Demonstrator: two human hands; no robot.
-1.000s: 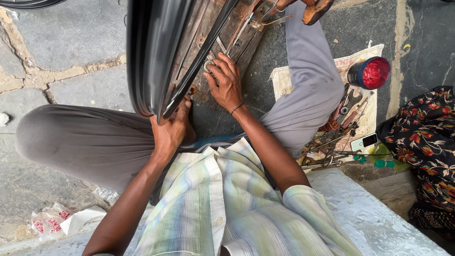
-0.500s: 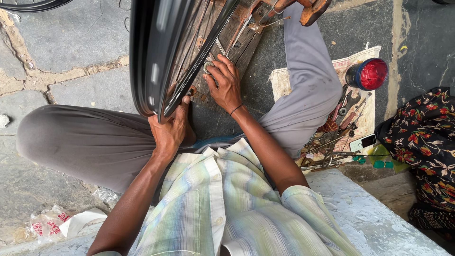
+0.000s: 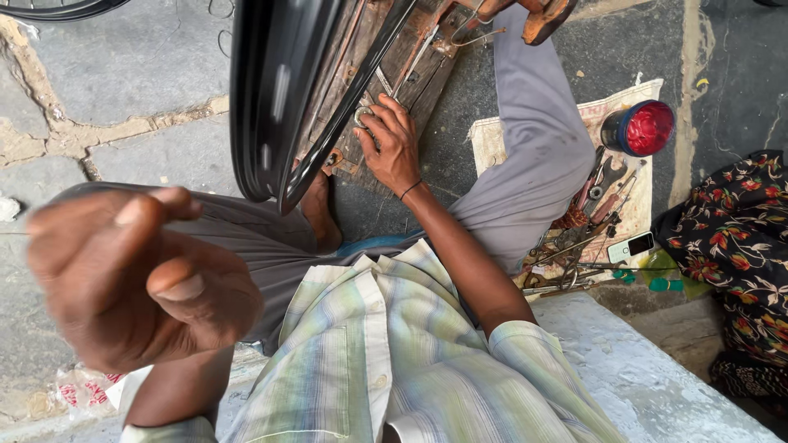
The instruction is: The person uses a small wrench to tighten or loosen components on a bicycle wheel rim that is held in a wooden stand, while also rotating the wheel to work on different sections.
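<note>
Since the earlier frames your left hand has left the lower edge of the black wheel rim and come up close to the camera, where it now fills the lower left of the view, blurred. Its fingers are curled together into a loose fist with the thumb laid along the top; you cannot tell whether anything small is pinched inside.

Your right hand has stayed on the wooden stand, its fingers bunched together on a small metal part just beside the rim's inner edge. Whether they grip that part or only press on it is not clear. A dark band sits on that wrist.

That rim stands on edge, just left of your right fingers and above your bare foot, well away from the raised left fist.

Right of your right fingers, past your grey-trousered knee, a cloth mat lies on the stone floor with a red-lidded tin, pliers and other hand tools, and a small phone. A flower-print cloth lies further right.
</note>
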